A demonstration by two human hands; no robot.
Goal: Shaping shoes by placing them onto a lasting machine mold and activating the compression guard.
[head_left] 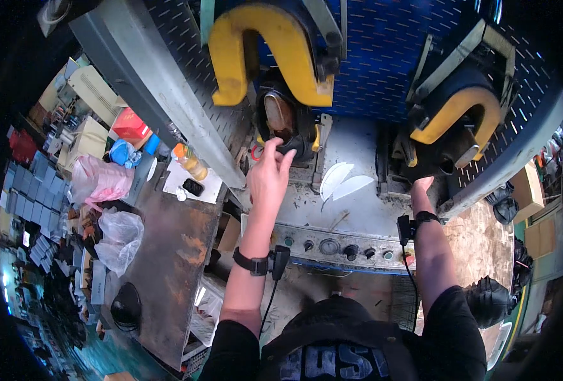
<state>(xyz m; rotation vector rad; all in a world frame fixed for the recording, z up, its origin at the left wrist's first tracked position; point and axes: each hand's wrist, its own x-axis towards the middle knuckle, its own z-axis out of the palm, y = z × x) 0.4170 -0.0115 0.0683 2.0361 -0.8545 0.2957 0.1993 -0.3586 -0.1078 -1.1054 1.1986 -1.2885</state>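
Left hand [269,173] reaching up to about eleven o'clock of the machine bed, fingertips [275,147] pinching the lower rim of a dark shoe upper [283,120] seated in the left press station; grip closed on that rim, thumb and fingers curled, though how firmly cannot be told. Right hand [421,187] at roughly two o'clock, pushed in under the right press station, fingers hidden behind the dark part there, so open or closed cannot be told. Above each hand, a yellow horseshoe clamp: left clamp [262,54] raised clear over the upper, right clamp [459,114] tilted and also lifted. Between the hands, at twelve o'clock on the grey bed, two white leaf-shaped insole pieces [344,181] lying loose and overlapping, not yet fitted to anything. Judged from this: upper placed in the left station but being adjusted, clamps not brought down, pressing not begun, white pieces unused. Nearer, at six o'clock of the bed, a control strip with knobs and buttons [332,246], untouched. Black bands with cabled units on both wrists. Farther out at nine o'clock, a rusty bench [167,254] carrying an orange bottle [191,164], pink and clear plastic bags, and a black cap.
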